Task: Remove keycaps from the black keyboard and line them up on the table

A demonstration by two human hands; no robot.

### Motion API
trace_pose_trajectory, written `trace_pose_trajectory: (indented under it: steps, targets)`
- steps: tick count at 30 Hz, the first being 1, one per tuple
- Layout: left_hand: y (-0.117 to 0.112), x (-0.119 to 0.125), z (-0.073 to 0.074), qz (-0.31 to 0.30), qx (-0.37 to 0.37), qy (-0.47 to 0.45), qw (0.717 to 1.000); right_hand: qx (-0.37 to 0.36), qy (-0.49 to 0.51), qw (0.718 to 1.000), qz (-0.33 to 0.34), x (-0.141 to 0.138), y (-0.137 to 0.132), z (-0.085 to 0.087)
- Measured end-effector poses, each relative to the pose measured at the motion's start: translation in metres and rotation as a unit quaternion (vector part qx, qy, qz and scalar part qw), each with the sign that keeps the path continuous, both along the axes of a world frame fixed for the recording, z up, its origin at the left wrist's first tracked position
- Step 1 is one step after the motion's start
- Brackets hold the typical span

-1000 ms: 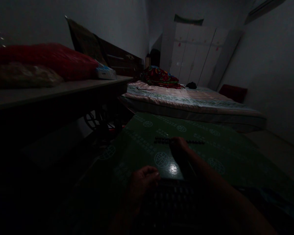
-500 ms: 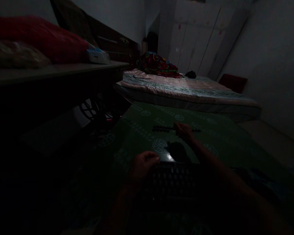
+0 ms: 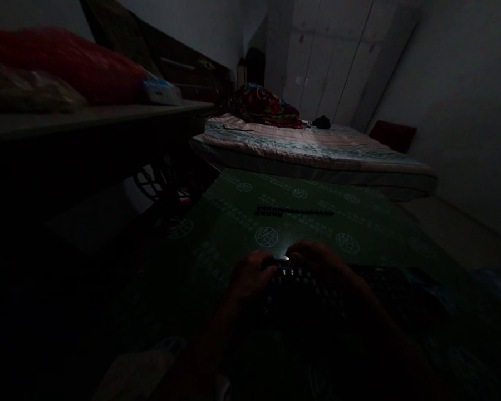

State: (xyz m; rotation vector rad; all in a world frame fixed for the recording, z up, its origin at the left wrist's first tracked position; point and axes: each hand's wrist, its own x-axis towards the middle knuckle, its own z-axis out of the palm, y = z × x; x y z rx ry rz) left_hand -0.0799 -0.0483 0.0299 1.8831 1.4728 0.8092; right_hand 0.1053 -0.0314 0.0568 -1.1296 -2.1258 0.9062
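Two hands, our left hand (image 3: 253, 274) and right hand (image 3: 323, 260), curled at the keyboard (image 3: 304, 283); we cannot tell whether they pinch anything | keyboard on green table (image 3: 378, 240), nearer us than the dark pieces (image 3: 269, 211) | risk: gloom could make our fingers slip

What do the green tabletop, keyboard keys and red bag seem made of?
Green tabletop: perhaps coated board, smooth, printed in white.
Keyboard keys: probably hard plastic, slightly glossy; a few glint, though darkness hides most.
Red bag: likely thin plastic film, creased, with a faint sheen.
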Motion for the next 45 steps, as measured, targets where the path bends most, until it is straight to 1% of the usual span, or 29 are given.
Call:
trace_pose_trajectory:
  steps: [2, 7, 11, 15, 20, 25, 28, 31, 36, 38, 41, 45]
  targets:
    - [0.0, 0.001, -0.003, -0.022, 0.015, 0.033, 0.999, 0.01, -0.014, 1.0, 0.015, 0.0, 0.0, 0.001]
    - [0.002, 0.003, -0.005, -0.066, 0.017, 0.065, 0.996, 0.01, -0.031, 0.999, 0.014, -0.003, 0.003, -0.003]
    - [0.002, 0.005, -0.004, -0.085, 0.009, 0.097, 0.992, 0.001, -0.029, 0.999, 0.026, -0.009, 0.005, -0.009]
    - [0.002, 0.005, -0.004, -0.092, 0.013, 0.131, 0.987, 0.002, -0.037, 0.999, 0.02, -0.012, 0.005, -0.009]
    - [0.001, 0.007, -0.009, -0.087, 0.025, 0.157, 0.983, 0.007, -0.057, 0.998, 0.033, -0.011, 0.005, -0.007]
    - [0.004, 0.01, -0.018, -0.084, 0.046, 0.171, 0.981, -0.022, -0.055, 0.997, 0.041, -0.009, 0.009, -0.016]
    - [0.006, 0.011, -0.02, -0.067, 0.023, 0.168, 0.983, -0.027, -0.045, 0.997, 0.051, -0.008, 0.011, -0.021]
    - [0.007, 0.013, -0.017, -0.054, -0.007, 0.169, 0.984, -0.034, -0.022, 0.998, 0.048, -0.009, 0.01, -0.021]
    - [0.007, 0.015, -0.012, -0.048, -0.023, 0.159, 0.986, -0.049, 0.021, 0.998, 0.017, -0.014, 0.004, -0.02]
    - [0.007, 0.015, -0.012, -0.034, -0.02, 0.148, 0.988, -0.042, 0.027, 0.999, 0.004, -0.015, 0.005, -0.025]
    - [0.008, 0.014, -0.012, -0.017, -0.038, 0.121, 0.992, -0.044, 0.055, 0.997, -0.022, -0.018, 0.009, -0.035]
    - [0.008, 0.013, -0.012, -0.024, -0.036, 0.094, 0.995, -0.065, 0.104, 0.991, -0.054, -0.022, 0.014, -0.042]
